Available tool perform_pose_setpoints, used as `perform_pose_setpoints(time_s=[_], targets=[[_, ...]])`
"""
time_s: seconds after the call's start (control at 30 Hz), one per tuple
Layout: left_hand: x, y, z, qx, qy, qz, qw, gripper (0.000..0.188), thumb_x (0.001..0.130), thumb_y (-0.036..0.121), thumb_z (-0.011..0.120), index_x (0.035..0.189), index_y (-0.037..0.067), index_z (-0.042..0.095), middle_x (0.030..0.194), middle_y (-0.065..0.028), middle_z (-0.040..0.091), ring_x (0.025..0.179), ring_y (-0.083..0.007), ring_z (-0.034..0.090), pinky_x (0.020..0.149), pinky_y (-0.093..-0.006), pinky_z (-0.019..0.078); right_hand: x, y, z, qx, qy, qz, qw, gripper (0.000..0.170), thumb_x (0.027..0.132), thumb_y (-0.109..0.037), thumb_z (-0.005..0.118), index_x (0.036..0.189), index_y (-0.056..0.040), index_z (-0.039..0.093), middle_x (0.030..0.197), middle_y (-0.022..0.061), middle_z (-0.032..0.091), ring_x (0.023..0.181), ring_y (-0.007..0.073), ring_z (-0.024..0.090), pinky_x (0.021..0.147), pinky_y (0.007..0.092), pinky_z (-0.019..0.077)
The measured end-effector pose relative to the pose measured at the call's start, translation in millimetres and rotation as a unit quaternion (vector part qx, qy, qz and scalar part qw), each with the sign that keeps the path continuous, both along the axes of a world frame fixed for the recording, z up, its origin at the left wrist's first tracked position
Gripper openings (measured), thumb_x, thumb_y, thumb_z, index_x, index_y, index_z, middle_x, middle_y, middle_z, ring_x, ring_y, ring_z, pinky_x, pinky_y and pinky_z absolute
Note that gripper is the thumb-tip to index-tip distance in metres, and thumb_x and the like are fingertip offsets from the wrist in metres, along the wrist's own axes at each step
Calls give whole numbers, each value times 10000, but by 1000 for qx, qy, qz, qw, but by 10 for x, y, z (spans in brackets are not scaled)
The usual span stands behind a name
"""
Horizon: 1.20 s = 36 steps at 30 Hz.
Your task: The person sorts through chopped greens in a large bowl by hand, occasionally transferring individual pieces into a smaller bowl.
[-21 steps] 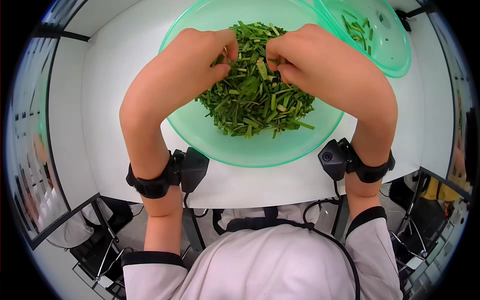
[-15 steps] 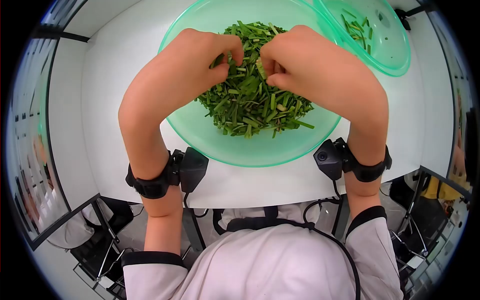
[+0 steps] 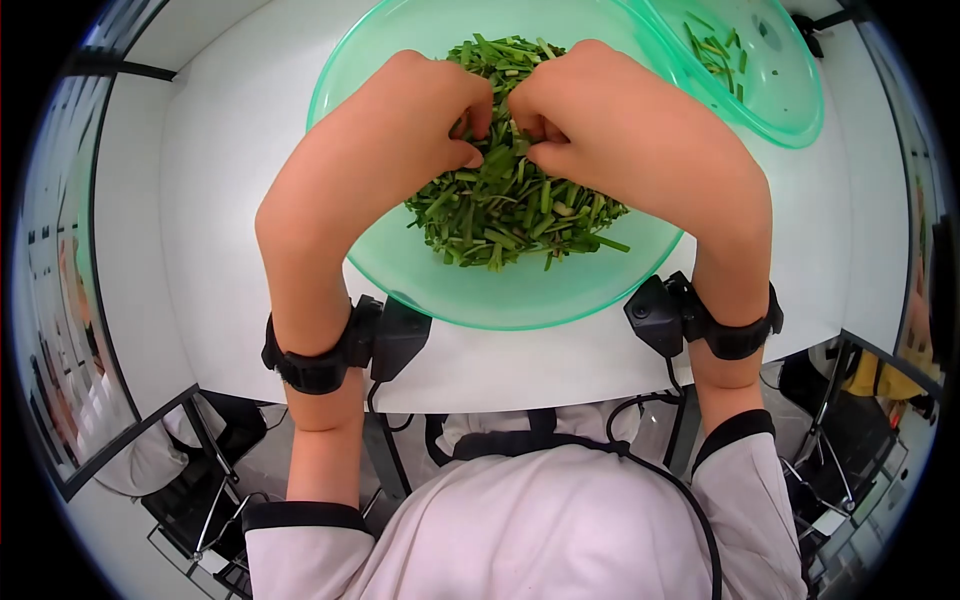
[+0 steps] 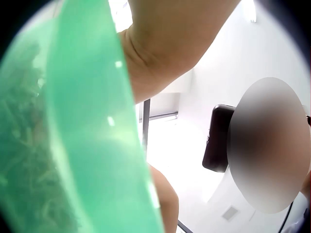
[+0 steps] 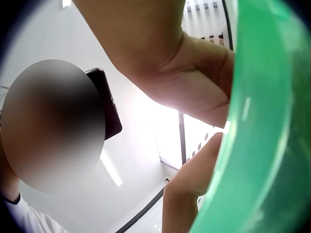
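Though smooth the round bowl [image 3: 540, 297] — ragged, stubby greens [image 3: 505, 220] inside.

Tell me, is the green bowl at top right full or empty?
Nearly empty: in the head view, only a few cut green stems lie in that bowl, its visible inside mostly bare.

no writing, label, brand, number or sign could be read in the head view or in either wrist view.
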<state>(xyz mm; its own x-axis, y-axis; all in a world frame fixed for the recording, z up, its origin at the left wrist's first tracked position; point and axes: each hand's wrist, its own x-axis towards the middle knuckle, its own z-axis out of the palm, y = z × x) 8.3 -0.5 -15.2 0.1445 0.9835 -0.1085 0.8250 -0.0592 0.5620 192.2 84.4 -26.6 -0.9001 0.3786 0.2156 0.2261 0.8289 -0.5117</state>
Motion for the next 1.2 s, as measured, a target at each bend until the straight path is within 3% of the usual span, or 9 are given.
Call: perform_pose_setpoints(time_s=[0.13, 0.27, 0.33, 0.43, 0.53, 0.6, 0.7, 0.9, 1.2], targets=[[9, 5, -33, -2, 25, -5, 1000, 104, 772, 26, 671, 833, -9, 594, 652, -111, 547, 597, -240, 505, 574, -361, 405, 7, 60, 7, 5, 5, -6, 1000, 103, 753, -52, 673, 774, 27, 610, 644, 158, 562, 552, 277, 535, 541, 383, 425], [-5, 24, 19, -24, 33, -25, 999, 103, 786, 26, 655, 827, 4, 564, 656, -110, 542, 591, -242, 495, 564, -370, 391, 67, 164, 516, -79, -192, -70, 976, 119, 821, -103, 664, 891, -7, 657, 720, 110, 649, 631, 200, 620, 615, 323, 466], [-6, 28, 29, -27, 32, -30, 999, 100, 790, 24, 649, 830, 8, 559, 658, -110, 541, 589, -243, 491, 562, -372, 389, 87, 243, 756, -137, -225, -121, 957, 130, 916, -136, 646, 942, -10, 663, 734, 62, 678, 635, 179, 625, 642, 295, 531], [-1, 39, 67, -42, 31, -24, 998, 96, 794, 19, 642, 836, 7, 556, 659, -113, 540, 590, -245, 487, 563, -372, 391, 297, 208, 885, -159, -36, -242, 957, 135, 909, -71, 645, 906, 64, 644, 715, 91, 668, 630, 130, 621, 617, 251, 516], [-14, 32, 23, -28, 27, -25, 999, 96, 801, 14, 635, 839, -1, 548, 658, -118, 538, 595, -246, 488, 567, -371, 396, 607, 597, 564, -60, 53, -327, 942, 156, 893, -119, 655, 953, 25, 661, 797, 97, 692, 707, 152, 652, 686, 279, 517], [-16, 19, -7, -31, 29, -22, 999, 96, 807, 12, 630, 836, -8, 541, 661, -121, 537, 599, -247, 488, 569, -369, 399, 851, 930, 449, -17, 12, -321, 947, 218, 864, -182, 660, 1045, -63, 681, 890, 75, 710, 825, 187, 682, 779, 305, 492], [-9, 11, -12, -32, 28, -10, 999, 88, 809, 11, 632, 867, -14, 571, 687, -131, 562, 621, -261, 524, 588, -365, 423, 878, 848, 360, 69, -133, -372, 916, 294, 895, -267, 649, 1140, -109, 678, 1038, 67, 710, 1008, 223, 671, 928, 320, 460], [-30, 9, -50, -24, 58, -18, 998, 103, 808, 12, 639, 897, -14, 594, 691, -130, 575, 630, -268, 547, 595, -367, 437, 912, 1016, 361, 42, -122, -382, 915, 316, 923, -333, 620, 1126, -103, 694, 1077, 62, 718, 1044, 210, 656, 965, 330, 445], [-78, -4, 130, -12, 12, 3, 1000, 105, 858, 37, 634, 909, -4, 553, 681, -87, 563, 608, -181, 554, 586, -307, 450, 864, 1035, 388, 51, -87, -356, 929, 285, 922, -244, 618, 1102, -33, 684, 1033, 69, 723, 998, 156, 673, 934, 314, 479]])
